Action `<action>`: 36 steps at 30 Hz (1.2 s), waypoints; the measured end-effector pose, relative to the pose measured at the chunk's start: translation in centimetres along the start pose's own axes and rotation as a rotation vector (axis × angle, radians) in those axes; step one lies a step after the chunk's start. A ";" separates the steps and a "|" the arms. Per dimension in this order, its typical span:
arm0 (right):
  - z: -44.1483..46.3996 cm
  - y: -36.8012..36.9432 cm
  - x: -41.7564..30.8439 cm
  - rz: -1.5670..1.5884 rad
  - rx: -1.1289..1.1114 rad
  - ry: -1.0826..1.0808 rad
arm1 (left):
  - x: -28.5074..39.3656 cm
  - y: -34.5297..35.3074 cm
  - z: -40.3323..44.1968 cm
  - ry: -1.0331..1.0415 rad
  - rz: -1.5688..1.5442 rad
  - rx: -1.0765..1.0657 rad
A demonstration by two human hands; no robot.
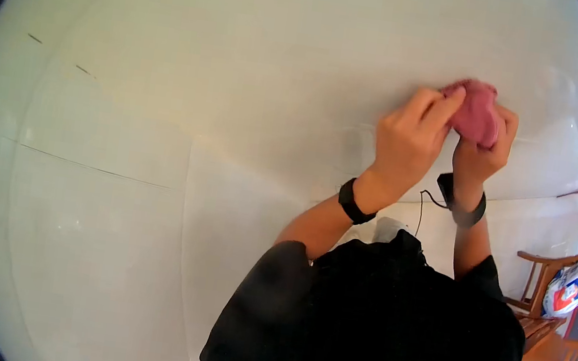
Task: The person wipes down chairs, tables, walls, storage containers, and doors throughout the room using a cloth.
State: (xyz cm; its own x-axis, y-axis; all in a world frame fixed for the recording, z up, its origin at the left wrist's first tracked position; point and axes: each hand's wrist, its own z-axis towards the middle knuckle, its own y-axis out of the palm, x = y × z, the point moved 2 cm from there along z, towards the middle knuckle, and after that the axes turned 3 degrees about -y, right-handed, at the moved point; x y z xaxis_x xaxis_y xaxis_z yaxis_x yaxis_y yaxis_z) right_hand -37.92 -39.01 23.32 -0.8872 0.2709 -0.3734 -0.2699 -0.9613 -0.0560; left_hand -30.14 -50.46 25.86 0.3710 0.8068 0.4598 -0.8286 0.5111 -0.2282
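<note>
A: Where is the pink cloth (476, 116)?

B: Between the two hands, seen against the pale floor (129, 116); it looks soft and bunched, though I cannot tell how it is folded.

A: And the left hand (409, 141)?

B: Clamped on the cloth's left side; the thumb and bent fingers pinch its edge, with the back of the hand towards us.

A: The right hand (483, 156)?

B: Closed on the cloth's right and lower side; its fingers curl round the edge, partly hidden by the fabric.

A: What lies nearer the body than the cloth?

B: A black wristband (357, 204) on the left arm; a dark device (446, 189) at the right wrist, with a thin cable (422, 205) beside it; then the black shirt (373, 316).

A: Anything farther off?

B: Well to the right of the cloth, and lower in view, a wooden chair (544, 272); a white and blue bag (570, 288) rests on it; far to the cloth's left, short dark marks (86, 71) show on the floor.
</note>
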 end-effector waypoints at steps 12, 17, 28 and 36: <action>-7.3 -1.3 -1.1 0.413 -0.410 0.115 | 0.3 -1.5 -9.8 -0.366 0.331 0.042; -0.4 -6.0 -0.2 0.459 -0.396 0.055 | 7.4 1.5 -4.3 -0.281 0.381 0.234; -2.8 -19.9 16.1 0.517 -0.665 0.018 | 17.3 19.2 -11.6 -0.541 0.532 0.288; -11.3 -0.2 -6.4 0.869 -1.002 0.095 | 5.8 -7.0 -17.2 -0.824 0.566 0.471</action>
State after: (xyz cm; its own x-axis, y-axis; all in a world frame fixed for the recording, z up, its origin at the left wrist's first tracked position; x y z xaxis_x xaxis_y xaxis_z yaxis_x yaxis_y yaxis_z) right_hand -27.96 -41.08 15.31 -0.5891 -0.4117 -0.6953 0.7945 -0.4521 -0.4054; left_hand -14.97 -44.24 15.36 -0.3599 0.3545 0.8630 -0.9322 -0.1746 -0.3170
